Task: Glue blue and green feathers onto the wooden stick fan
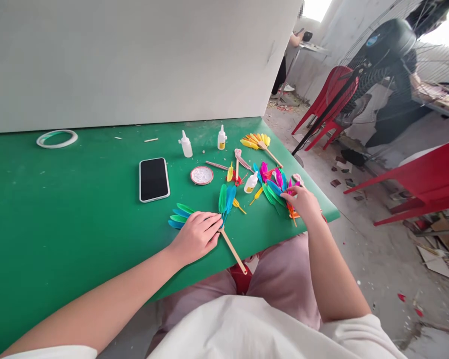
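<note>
My left hand [198, 235] is laid over the head of a feather fan [230, 199], its fingers together and holding the fan against the table. Green and blue feathers fan out on both sides of that hand, and the wooden handle [234, 252] points toward my lap. At the right end of the table, my right hand [303, 202] pinches at a blue feather [275, 189] in a pile of loose coloured feathers. Its fingertips partly cover the feather. Beside the pile stands a small white glue bottle [251, 183].
Two more glue bottles [186, 144] stand farther back. A yellow feather fan [260, 141], a round white-filled lid [201, 175], a phone [154, 180] and a white ring [57, 139] lie on the green table [78, 209]. Red chairs [415, 182] and a standing fan [391, 42] are at right.
</note>
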Available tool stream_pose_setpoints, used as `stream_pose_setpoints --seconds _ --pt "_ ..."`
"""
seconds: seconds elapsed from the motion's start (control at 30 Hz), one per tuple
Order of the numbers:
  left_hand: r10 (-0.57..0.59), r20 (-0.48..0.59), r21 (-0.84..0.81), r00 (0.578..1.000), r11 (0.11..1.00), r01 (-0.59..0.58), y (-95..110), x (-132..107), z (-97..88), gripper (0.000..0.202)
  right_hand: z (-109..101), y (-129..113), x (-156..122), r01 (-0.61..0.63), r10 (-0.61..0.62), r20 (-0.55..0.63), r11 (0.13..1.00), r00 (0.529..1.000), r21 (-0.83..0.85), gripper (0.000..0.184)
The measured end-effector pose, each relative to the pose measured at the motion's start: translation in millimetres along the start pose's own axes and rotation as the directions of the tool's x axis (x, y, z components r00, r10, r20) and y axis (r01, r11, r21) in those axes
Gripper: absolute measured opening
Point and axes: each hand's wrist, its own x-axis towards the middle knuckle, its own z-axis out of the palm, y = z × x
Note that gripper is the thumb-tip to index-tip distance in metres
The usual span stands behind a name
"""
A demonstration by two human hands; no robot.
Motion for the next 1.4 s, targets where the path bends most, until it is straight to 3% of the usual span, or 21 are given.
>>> stream_pose_setpoints --seconds 0.2,0.4,0.5,0.6,0.83,0.97,1.1,1.23,1.33,1.4 --pt "0.098 -0.036 -0.032 0.995 0.995 -0.099 8.0 -3.1 -5.7 0.026 2.3 3.8 19.1 -0.01 0.007 0.035 0.998 0.999 0.069 0.019" --pt "0.248 0.054 -0.115 0.967 0.964 -0.24 18.4 -6.7 -5.1 0.029 -9.3 11.2 31.0 -0.099 0.096 0.027 0.921 0.995 0.376 0.035" --pt "0.253 0.082 -0.124 0.964 0.962 -0.242 18.5 -7.3 -3.7 0.033 -10.5 10.3 34.8 -0.12 0.106 0.057 0.838 0.993 0.532 0.04" --pt "0.248 0.08 -0.145 0.965 0.961 -0.235 17.7 -7.5 -2.8 0.033 -9.5 9.9 38.0 -0.127 0.109 0.067 0.772 0.992 0.622 0.033" --pt "0.242 0.087 -0.207 0.966 0.953 -0.22 17.1 -8.5 -1.6 0.03 -9.8 12.2 46.1 -0.077 0.201 -0.083 0.679 0.976 0.73 0.031" --pt "0.246 0.088 -0.218 0.965 0.95 -0.222 16.4 -8.5 -2.6 0.029 -16.3 8.7 47.2 -0.057 0.196 -0.074 0.59 0.978 0.805 0.038" --pt "0.268 0.074 -0.23 0.961 0.942 -0.245 14.1 -7.5 -4.1 0.028 -27.0 -1.7 30.6 -0.049 0.173 -0.05 0.523 0.984 0.851 0.031" --pt "0.284 0.077 -0.21 0.956 0.942 -0.263 10.9 -8.5 -4.9 0.025 -23.3 -30.8 -14.3 0.025 0.136 -0.096 0.453 0.986 0.891 0.024" --pt "0.295 0.076 -0.206 0.953 0.939 -0.274 9.1 -12.1 -5.4 0.022 -4.2 -64.5 -52.3 -0.028 0.011 0.025 0.4 1.0 0.916 0.025" --pt "0.303 0.077 -0.207 0.95 0.937 -0.282 8.8 -15.7 -6.7 0.022 12.5 -86.9 -69.3 -0.105 -0.092 0.155 0.406 0.984 0.908 0.026"
